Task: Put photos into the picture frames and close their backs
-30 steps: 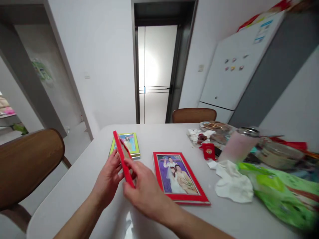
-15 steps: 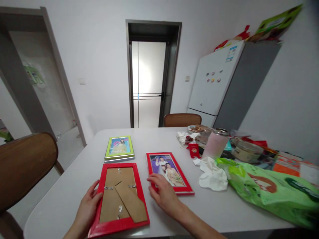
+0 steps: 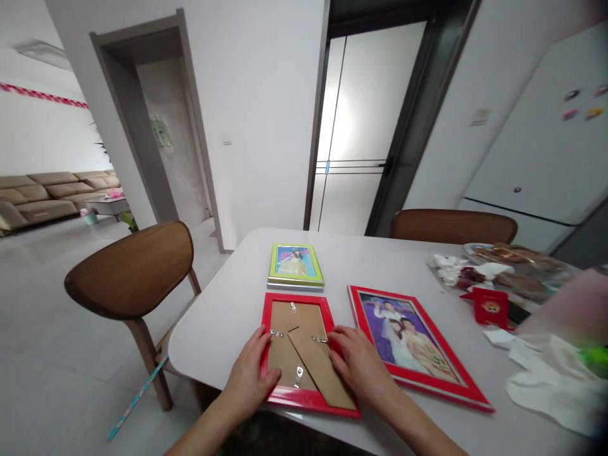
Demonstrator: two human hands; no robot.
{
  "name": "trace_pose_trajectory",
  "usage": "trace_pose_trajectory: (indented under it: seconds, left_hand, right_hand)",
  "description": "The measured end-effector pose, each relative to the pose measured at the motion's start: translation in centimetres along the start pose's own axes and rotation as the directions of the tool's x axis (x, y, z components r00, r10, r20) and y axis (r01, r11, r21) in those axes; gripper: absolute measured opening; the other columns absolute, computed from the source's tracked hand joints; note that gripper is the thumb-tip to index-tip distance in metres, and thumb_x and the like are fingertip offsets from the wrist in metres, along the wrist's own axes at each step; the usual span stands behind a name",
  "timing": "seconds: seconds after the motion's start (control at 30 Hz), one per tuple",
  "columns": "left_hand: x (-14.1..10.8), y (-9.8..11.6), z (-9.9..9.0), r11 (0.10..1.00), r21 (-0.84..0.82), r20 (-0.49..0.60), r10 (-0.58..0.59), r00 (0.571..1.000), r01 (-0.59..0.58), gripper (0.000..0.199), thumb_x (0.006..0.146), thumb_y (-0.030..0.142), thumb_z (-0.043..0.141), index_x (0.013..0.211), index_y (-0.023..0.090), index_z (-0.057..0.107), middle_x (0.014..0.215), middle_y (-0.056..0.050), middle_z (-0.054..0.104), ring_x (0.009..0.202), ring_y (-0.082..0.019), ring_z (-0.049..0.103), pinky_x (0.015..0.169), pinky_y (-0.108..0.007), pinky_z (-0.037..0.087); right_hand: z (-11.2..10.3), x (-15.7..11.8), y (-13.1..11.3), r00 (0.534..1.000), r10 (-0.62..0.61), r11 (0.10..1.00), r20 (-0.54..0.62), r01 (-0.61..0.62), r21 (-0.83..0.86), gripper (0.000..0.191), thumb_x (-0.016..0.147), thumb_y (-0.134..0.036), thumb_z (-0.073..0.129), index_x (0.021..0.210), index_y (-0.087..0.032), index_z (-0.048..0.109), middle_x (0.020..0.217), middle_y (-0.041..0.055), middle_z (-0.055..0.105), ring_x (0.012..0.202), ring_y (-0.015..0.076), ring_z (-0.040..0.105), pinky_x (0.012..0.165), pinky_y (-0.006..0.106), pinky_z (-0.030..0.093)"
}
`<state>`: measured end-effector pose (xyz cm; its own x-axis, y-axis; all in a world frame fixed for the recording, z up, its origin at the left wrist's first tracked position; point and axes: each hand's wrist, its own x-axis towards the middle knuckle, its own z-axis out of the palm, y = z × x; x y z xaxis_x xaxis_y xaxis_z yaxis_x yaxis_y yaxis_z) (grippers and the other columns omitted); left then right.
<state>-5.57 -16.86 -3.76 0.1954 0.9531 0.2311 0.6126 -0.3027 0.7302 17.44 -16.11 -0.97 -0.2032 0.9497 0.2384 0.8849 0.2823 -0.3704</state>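
A red picture frame (image 3: pixel 304 315) lies face down at the table's near edge, showing its brown backing board, several metal clips and a folded stand flap (image 3: pixel 319 372). My left hand (image 3: pixel 247 379) grips its left side, with the thumb over the lower part. On the opposite side, my right hand (image 3: pixel 361 368) has its bent fingers on the frame's right edge. To the right, a second red picture frame (image 3: pixel 412 337) lies face up with a photo of people in wedding clothes. A yellow-green picture frame (image 3: pixel 296 265) lies behind, also photo side up.
White table (image 3: pixel 228 316) under everything. At right are crumpled tissue (image 3: pixel 546 380), a red packet (image 3: pixel 491 308), a blurred pink cup (image 3: pixel 565 304) and a food plate (image 3: pixel 475 251). Wooden chairs stand at left (image 3: pixel 137 269) and at the far side (image 3: pixel 453 226).
My right hand has left the face-up red frame and come to the right edge of the face-down one. That frame now lies flatter and straighter. The view has swung left.
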Motion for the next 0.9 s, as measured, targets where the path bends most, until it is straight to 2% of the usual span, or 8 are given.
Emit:
trace_pose_trajectory:
  seconds: [0.17, 0.27, 0.53, 0.63, 0.73, 0.8, 0.9]
  left_hand:
    - [0.2, -0.1, 0.0, 1.0, 0.015, -0.02, 0.011, 1.0, -0.01, 0.051, 0.065, 0.013, 0.049, 0.116, 0.012, 0.045, 0.13, -0.013, 0.035, 0.118, -0.021, 0.034, 0.099, -0.038, 0.027]
    - [0.2, -0.2, 0.0, 0.999, 0.028, -0.03, 0.024, 0.999, -0.023, 0.051, 0.065, 0.012, 0.046, 0.116, 0.009, 0.044, 0.129, -0.014, 0.036, 0.119, -0.021, 0.033, 0.1, -0.038, 0.027]
    - [0.2, -0.7, 0.1, 0.997, 0.017, -0.063, 0.076, 0.995, -0.075, 0.048, 0.067, 0.014, 0.044, 0.115, 0.012, 0.046, 0.126, -0.011, 0.041, 0.116, -0.021, 0.037, 0.098, -0.039, 0.03]
    - [0.4, -1.1, 0.3, 0.996, 0.032, -0.084, 0.089, 0.992, -0.087, 0.046, 0.07, 0.017, 0.042, 0.115, 0.012, 0.045, 0.123, -0.011, 0.044, 0.115, -0.021, 0.039, 0.097, -0.039, 0.032]
    - [0.5, -1.8, 0.7, 0.993, 0.076, -0.094, 0.102, 0.99, -0.095, 0.045, 0.072, 0.022, 0.041, 0.116, 0.012, 0.044, 0.123, -0.011, 0.045, 0.113, -0.021, 0.041, 0.096, -0.039, 0.033]
    - [0.7, -2.5, 1.0, 0.988, 0.098, -0.089, 0.126, 0.988, -0.118, 0.045, 0.073, 0.026, 0.04, 0.115, 0.011, 0.044, 0.123, -0.011, 0.045, 0.112, -0.022, 0.042, 0.096, -0.038, 0.034]
    - [1.0, -3.6, 1.2, 0.982, 0.115, -0.088, 0.161, 0.983, -0.15, 0.044, 0.074, 0.03, 0.04, 0.114, 0.012, 0.045, 0.122, -0.01, 0.046, 0.111, -0.023, 0.044, 0.095, -0.038, 0.035]
  right_hand:
    - [0.7, 2.5, 0.1, 0.999, 0.021, 1.0, 0.03, -0.02, -0.008, 0.026, 0.074, -0.017, 0.04, 0.086, -0.016, 0.063, 0.092, 0.0084, 0.054, 0.082, 0.0154, 0.051, 0.072, 0.024, 0.038]
    - [1.2, 2.8, -0.4, 0.999, 0.032, 0.999, 0.022, -0.031, -0.039, 0.025, 0.076, -0.018, 0.039, 0.082, -0.018, 0.063, 0.085, 0.0068, 0.053, 0.077, 0.0141, 0.051, 0.068, 0.022, 0.038]
    - [1.4, 3.2, -0.7, 0.996, 0.079, 0.984, 0.028, -0.073, -0.165, 0.027, 0.08, -0.019, 0.034, 0.076, -0.017, 0.06, 0.082, 0.0069, 0.054, 0.069, 0.0139, 0.053, 0.061, 0.023, 0.035]
    - [0.8, 3.5, -1.0, 0.995, 0.097, 0.977, -0.008, -0.096, -0.191, 0.025, 0.08, -0.018, 0.035, 0.079, -0.017, 0.06, 0.081, 0.0074, 0.056, 0.07, 0.0159, 0.053, 0.061, 0.026, 0.036]
    - [0.1, 3.4, -2.2, 0.992, 0.103, 0.971, -0.08, -0.117, -0.21, 0.023, 0.08, -0.02, 0.038, 0.093, -0.019, 0.057, 0.088, 0.0078, 0.056, 0.081, 0.0184, 0.051, 0.068, 0.029, 0.036]
    - [0.3, 3.4, -3.6, 0.994, 0.031, 0.981, -0.108, -0.05, -0.188, 0.024, 0.079, -0.025, 0.042, 0.098, -0.02, 0.055, 0.094, 0.0069, 0.055, 0.089, 0.0191, 0.047, 0.075, 0.031, 0.035]
    - [2.0, 4.2, -6.0, 0.983, -0.179, 0.977, -0.036, 0.174, -0.12, 0.023, 0.076, -0.034, 0.046, 0.085, -0.018, 0.06, 0.089, 0.0066, 0.056, 0.086, 0.0193, 0.046, 0.076, 0.032, 0.036]
